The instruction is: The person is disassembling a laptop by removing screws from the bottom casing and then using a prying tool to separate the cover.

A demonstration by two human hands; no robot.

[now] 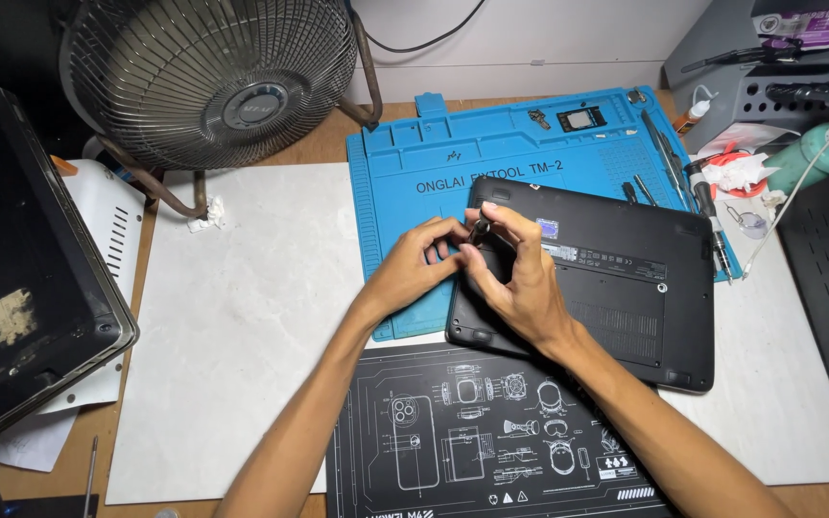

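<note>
At the far left edge lies a dark laptop (21, 278), beside a metal fan (208, 82). Toward the middle, the left hand (410, 269) and the right hand (520, 273) meet, fingertips pinching a small dark part (479, 230) over the near-left corner of an upturned black laptop (626, 278), which rests partly on a blue repair mat (414, 173).

Laptop (616, 278) on repair mat (405, 173), fan (208, 82) behind-left
</note>
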